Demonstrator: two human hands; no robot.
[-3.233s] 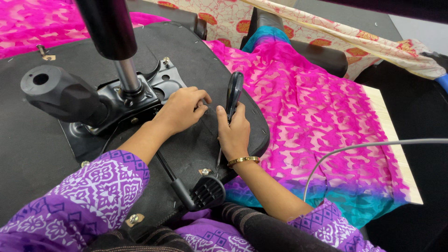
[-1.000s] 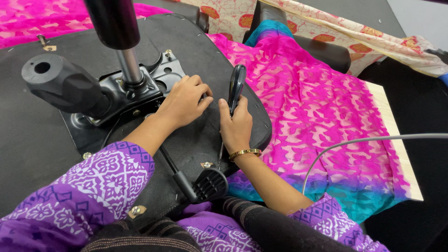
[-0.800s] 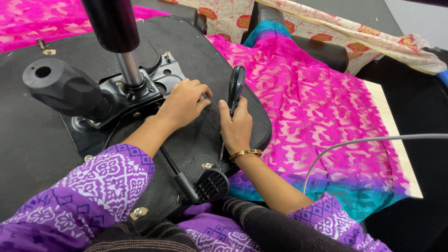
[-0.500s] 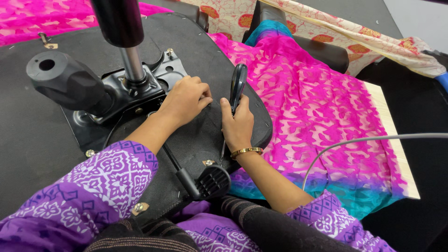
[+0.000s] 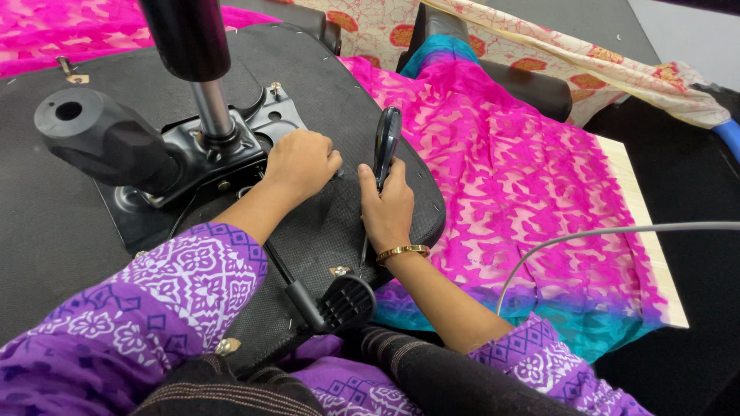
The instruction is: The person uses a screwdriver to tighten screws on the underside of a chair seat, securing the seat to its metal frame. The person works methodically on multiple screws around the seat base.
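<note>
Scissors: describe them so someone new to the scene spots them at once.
Find the upturned chair seat, a wide black slab with a metal post. At its right edge, beside the pink fabric, the right hand holds the scissors upright. Their black loop handles rise above the fingers, the only slim looped tool there; the left hand nearby is bare.

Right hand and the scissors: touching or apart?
Touching. The head view shows the right hand wrapped around the scissors below their black handles, on the upturned chair base.
</note>
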